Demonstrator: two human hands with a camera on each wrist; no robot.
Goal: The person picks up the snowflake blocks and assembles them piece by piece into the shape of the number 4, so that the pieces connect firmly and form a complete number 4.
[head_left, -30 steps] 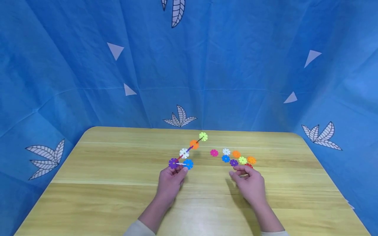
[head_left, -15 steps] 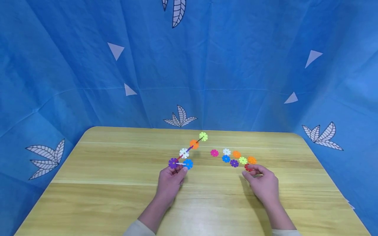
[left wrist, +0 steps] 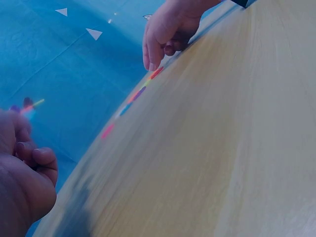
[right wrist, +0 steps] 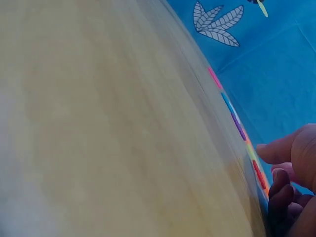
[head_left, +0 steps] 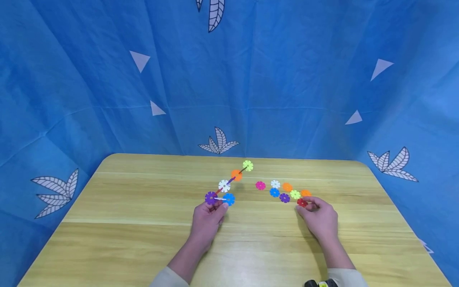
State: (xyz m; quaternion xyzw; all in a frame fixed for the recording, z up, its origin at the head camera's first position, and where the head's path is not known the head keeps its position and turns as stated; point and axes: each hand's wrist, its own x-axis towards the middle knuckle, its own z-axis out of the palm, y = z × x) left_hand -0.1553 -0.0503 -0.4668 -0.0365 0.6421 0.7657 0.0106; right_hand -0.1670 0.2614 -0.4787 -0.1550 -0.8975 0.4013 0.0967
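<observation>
My left hand (head_left: pixel 208 221) pinches a chain of interlocking snowflake discs near its lower end, by the purple disc (head_left: pixel 210 198) and the blue disc (head_left: pixel 228 199). From there the chain rises away through a white disc (head_left: pixel 224 185) and an orange disc (head_left: pixel 236 175) to a yellow-green disc (head_left: pixel 248 166), with edge-on discs linking them. At the right, a red disc (head_left: pixel 302 203) lies on the table between the thumb and index fingertip of my right hand (head_left: pixel 320 219), the tips right at its rim. In the left wrist view, the right hand (left wrist: pixel 170 32) points down at the red disc (left wrist: pixel 157 72).
Loose discs lie left of and behind the red one: pink (head_left: pixel 260 185), white (head_left: pixel 275 183), blue (head_left: pixel 274 192), purple (head_left: pixel 285 198), orange (head_left: pixel 287 187) and yellow-green (head_left: pixel 295 194). Another orange disc (head_left: pixel 306 193) is partly covered by the right hand. A blue curtain (head_left: pixel 287 79) hangs behind the wooden table (head_left: pixel 143 247).
My right hand has moved right from beside the purple disc to the red disc, then slightly away from me over it. The left hand and its chain stay nearly still.
</observation>
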